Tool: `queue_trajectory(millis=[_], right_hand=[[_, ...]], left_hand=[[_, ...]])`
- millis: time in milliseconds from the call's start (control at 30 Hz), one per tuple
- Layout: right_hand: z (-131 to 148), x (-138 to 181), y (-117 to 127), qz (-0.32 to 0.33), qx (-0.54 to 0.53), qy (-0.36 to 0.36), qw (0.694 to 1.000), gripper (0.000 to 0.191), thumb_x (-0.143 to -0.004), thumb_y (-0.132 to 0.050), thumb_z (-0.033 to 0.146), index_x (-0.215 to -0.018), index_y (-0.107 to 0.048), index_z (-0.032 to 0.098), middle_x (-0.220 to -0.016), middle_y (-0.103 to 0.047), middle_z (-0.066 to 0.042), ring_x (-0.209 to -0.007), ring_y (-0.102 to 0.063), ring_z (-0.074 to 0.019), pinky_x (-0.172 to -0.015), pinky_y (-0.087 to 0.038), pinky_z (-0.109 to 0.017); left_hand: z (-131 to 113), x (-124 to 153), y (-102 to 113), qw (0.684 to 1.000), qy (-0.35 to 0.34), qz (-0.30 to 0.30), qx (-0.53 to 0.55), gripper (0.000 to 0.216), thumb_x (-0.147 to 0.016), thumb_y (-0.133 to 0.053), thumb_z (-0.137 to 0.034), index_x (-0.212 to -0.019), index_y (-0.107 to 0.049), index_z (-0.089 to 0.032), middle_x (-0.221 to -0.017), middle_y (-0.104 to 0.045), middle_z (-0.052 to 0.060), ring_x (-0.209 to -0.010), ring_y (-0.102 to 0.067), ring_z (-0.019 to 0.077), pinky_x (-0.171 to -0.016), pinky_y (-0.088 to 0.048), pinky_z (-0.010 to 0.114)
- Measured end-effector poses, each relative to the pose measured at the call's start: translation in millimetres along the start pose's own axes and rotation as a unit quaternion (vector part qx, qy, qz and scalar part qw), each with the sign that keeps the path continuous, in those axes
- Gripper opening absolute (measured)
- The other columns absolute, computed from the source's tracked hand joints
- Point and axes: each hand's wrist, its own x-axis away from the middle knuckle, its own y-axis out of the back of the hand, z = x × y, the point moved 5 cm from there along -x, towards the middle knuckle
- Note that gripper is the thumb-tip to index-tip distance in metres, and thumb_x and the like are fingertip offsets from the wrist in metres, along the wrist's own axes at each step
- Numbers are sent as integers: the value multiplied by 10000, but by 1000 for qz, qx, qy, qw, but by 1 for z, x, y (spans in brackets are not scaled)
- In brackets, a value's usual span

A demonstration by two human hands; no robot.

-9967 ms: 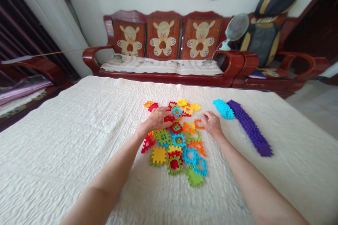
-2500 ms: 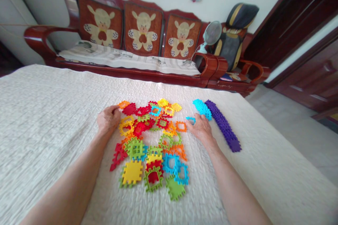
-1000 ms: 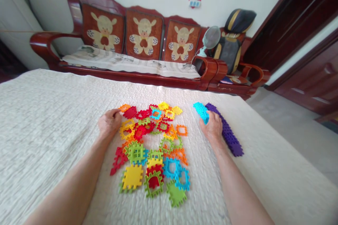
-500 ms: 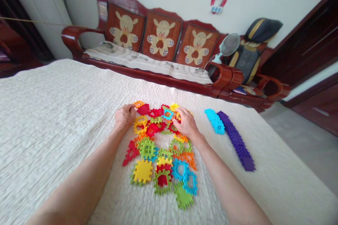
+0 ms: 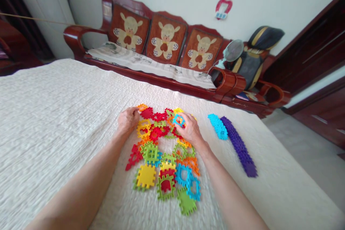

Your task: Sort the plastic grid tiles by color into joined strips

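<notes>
No writing is readable. The right hand [image 5: 190,129] pinches a light-blue square plastic frame tile [image 5: 179,120] with notched edges; the left hand [image 5: 127,119], loosely curled, rests on the pile of multicoloured plastic tiles [image 5: 161,154].

Glossy plastic tiles [image 5: 167,151]; matt quilted cloth bedspread [image 5: 54,115]; polished wood sofa [image 5: 161,54].

A white quilted cover [image 5: 54,115] is lying across the whole surface, and a red wooden sofa [image 5: 151,54] with three bear cushions is sitting right behind it. A small fan [image 5: 233,51] and a dark backpack [image 5: 258,48] are resting by the sofa's right arm, with a red wall outlet cover [image 5: 223,8] hanging above.
</notes>
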Motion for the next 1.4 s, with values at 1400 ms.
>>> queue_trajectory(millis=[1400], right_hand=[[-108,112,64,-94,65,-224,968,543,-743,-583,316,-1255,-532,146,-1134,-609,-140,-1044,-597,-266,-928,-498,-428]], left_hand=[[10,-6,-3,996,43,52,-51,388,-842,-459,-361,-1115,-712,-254,-1167,-705,55,-1054,-654,309,-910,-513,429]])
